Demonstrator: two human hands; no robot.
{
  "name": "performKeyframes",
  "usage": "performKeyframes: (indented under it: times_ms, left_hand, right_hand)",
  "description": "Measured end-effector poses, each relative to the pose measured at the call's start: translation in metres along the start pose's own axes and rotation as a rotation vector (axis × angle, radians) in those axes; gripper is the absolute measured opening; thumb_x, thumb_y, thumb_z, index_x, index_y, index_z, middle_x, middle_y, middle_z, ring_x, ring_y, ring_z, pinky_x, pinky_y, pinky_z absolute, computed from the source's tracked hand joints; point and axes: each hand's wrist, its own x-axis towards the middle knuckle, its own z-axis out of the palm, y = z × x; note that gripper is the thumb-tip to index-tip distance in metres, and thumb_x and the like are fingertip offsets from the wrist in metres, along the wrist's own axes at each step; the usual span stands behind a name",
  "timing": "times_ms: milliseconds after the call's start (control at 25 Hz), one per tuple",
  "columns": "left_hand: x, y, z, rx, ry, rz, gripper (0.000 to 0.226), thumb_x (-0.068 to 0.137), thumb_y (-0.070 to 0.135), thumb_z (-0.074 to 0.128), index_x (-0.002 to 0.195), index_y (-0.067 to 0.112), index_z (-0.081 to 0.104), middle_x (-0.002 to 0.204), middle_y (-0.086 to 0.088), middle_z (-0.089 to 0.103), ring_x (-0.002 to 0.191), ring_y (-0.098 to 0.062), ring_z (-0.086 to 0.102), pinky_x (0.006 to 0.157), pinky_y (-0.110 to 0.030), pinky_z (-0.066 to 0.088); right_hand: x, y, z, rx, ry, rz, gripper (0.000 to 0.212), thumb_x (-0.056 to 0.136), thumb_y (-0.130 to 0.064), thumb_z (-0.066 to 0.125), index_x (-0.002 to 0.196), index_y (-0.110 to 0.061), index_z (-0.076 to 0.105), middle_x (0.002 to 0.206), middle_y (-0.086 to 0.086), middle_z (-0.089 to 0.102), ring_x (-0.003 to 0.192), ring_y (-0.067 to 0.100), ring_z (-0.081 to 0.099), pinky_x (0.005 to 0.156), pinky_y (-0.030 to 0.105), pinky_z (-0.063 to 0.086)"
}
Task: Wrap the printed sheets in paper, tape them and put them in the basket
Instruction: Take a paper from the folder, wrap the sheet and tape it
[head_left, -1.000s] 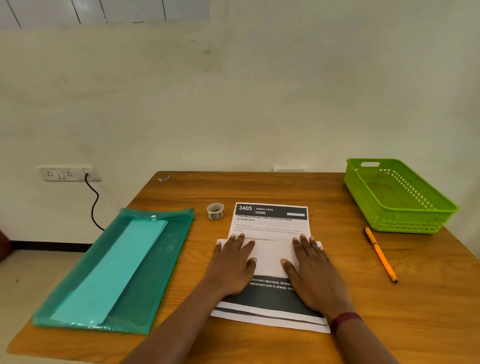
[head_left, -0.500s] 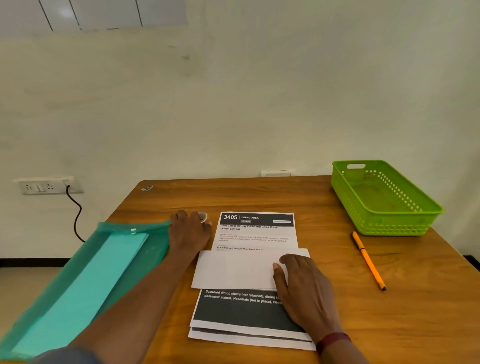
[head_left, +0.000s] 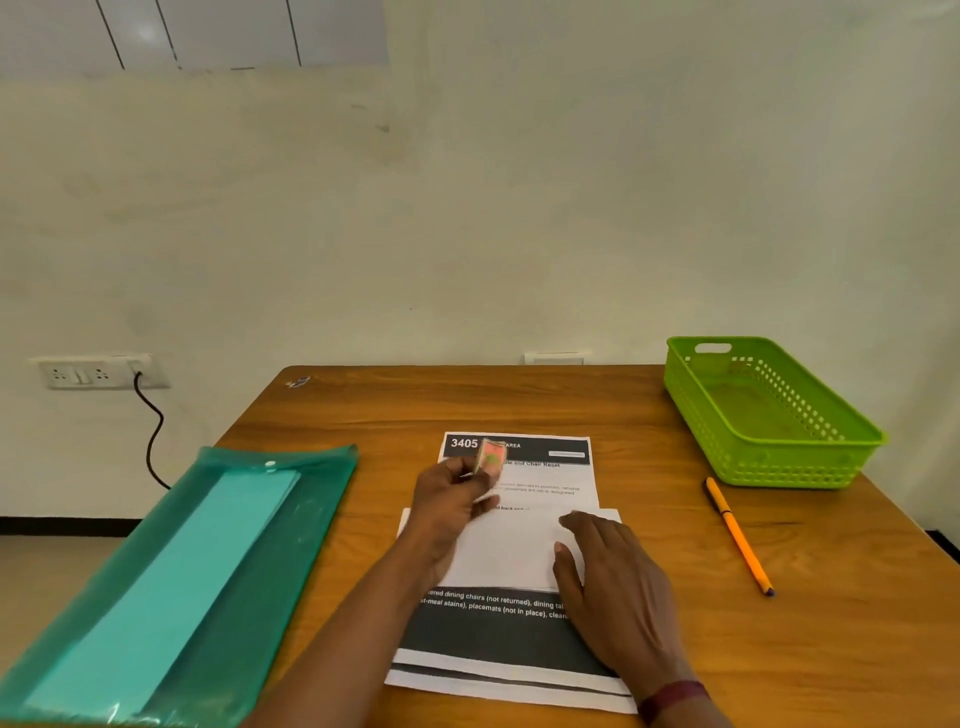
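The printed sheets (head_left: 540, 483) lie in a stack at the middle of the wooden table, with a plain white paper band (head_left: 511, 551) folded across them. My right hand (head_left: 615, 597) presses flat on the band's right part. My left hand (head_left: 452, 501) is raised over the sheets and pinches a small roll of tape (head_left: 491, 458), which is blurred by motion. The green plastic basket (head_left: 831, 457) stands empty at the table's back right corner.
A green translucent folder (head_left: 322, 499) with a light teal sheet inside lies on the table's left side, overhanging the edge. An orange pen (head_left: 737, 535) lies to the right of the sheets. A wall socket (head_left: 98, 371) with a black cable sits at the left.
My left hand left the paper band, reached to the tape roll beside the folder, picked it up and brought it over the sheets. My right hand stayed pressing on the band.
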Motion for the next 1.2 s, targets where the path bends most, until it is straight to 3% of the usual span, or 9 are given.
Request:
performKeyframes:
  times_ms: [80,200,320,440,560,640,800,1040,1200]
  left_hand:
    - [-0.007,-0.007,0.004,-0.058,-0.100,-0.017,0.012,0.086,0.002,0.067,0.094,0.009,0.073,0.094,-0.001,0.075,0.093,-0.018,0.067,0.086,-0.039,0.057]
    - [-0.001,-0.023,-0.002,0.171,-0.149,0.085,0.018,0.084,0.013,0.073,0.102,0.013,0.075,0.110,0.005,0.073,0.105,-0.018,0.066,0.094,-0.040,0.054]
    - [0.003,-0.035,-0.009,0.459,-0.161,0.301,0.014,0.083,0.017,0.076,0.097,0.019,0.077,0.119,0.017,0.067,0.112,-0.004,0.060,0.095,-0.020,0.048]
    - [-0.002,-0.036,-0.007,0.506,-0.203,0.320,0.012,0.085,0.021,0.074,0.097,0.024,0.075,0.114,0.031,0.063,0.109,0.007,0.057,0.089,-0.006,0.043]
    - [0.001,-0.035,-0.006,0.457,-0.202,0.280,0.018,0.086,0.022,0.072,0.104,0.022,0.075,0.115,0.026,0.065,0.108,0.001,0.060,0.094,-0.021,0.050]
    - [0.001,-0.034,-0.007,0.447,-0.199,0.271,0.021,0.087,0.021,0.072,0.107,0.024,0.074,0.117,0.021,0.066,0.108,-0.002,0.061,0.095,-0.027,0.050]
    - [0.001,-0.032,-0.007,0.415,-0.216,0.284,0.018,0.087,0.017,0.072,0.105,0.022,0.075,0.118,0.018,0.067,0.109,-0.005,0.061,0.095,-0.025,0.048]
    - [0.001,-0.032,-0.005,0.381,-0.253,0.324,0.016,0.085,0.005,0.071,0.096,0.016,0.075,0.119,0.013,0.068,0.113,-0.006,0.061,0.092,-0.015,0.046]
    - [-0.001,-0.032,-0.008,0.343,-0.242,0.322,0.024,0.085,0.005,0.072,0.086,0.028,0.075,0.126,0.012,0.065,0.121,-0.005,0.056,0.100,-0.026,0.045]
  right_hand:
    - [0.001,0.001,-0.001,0.034,-0.029,-0.050,0.038,0.093,-0.045,0.042,0.117,-0.025,0.063,0.118,-0.007,0.067,0.108,0.011,0.061,0.083,0.022,0.052]
    - [0.003,0.002,0.001,0.080,-0.052,-0.037,0.043,0.095,-0.052,0.034,0.123,-0.030,0.059,0.123,-0.010,0.064,0.113,0.007,0.056,0.087,0.018,0.044]
    - [0.007,0.004,0.000,0.155,-0.012,-0.004,0.039,0.093,-0.050,0.041,0.120,-0.029,0.059,0.118,-0.010,0.063,0.111,0.007,0.053,0.086,0.020,0.043]
    - [0.021,0.003,-0.007,0.282,0.087,0.039,0.028,0.091,-0.043,0.053,0.112,-0.028,0.064,0.106,-0.017,0.060,0.100,0.006,0.056,0.078,0.021,0.046]
    - [0.047,0.002,-0.002,0.461,0.132,0.036,0.024,0.085,-0.035,0.063,0.108,-0.028,0.066,0.105,-0.029,0.057,0.095,-0.001,0.057,0.072,0.025,0.053]
    - [0.060,0.001,0.008,0.614,0.128,0.024,0.025,0.084,-0.031,0.067,0.108,-0.027,0.067,0.107,-0.025,0.062,0.100,0.003,0.061,0.073,0.030,0.056]
    - [0.064,0.002,0.026,0.799,0.141,0.017,0.023,0.082,-0.024,0.072,0.104,-0.023,0.070,0.106,-0.006,0.066,0.102,0.015,0.064,0.074,0.038,0.056]
    - [0.058,0.007,0.033,0.797,0.097,0.005,0.022,0.082,-0.016,0.075,0.103,-0.022,0.071,0.104,-0.005,0.065,0.100,0.015,0.064,0.073,0.037,0.056]
    - [0.057,0.001,0.031,0.879,0.096,0.014,0.019,0.083,-0.018,0.073,0.101,-0.023,0.071,0.102,-0.005,0.064,0.096,0.015,0.065,0.069,0.032,0.057]
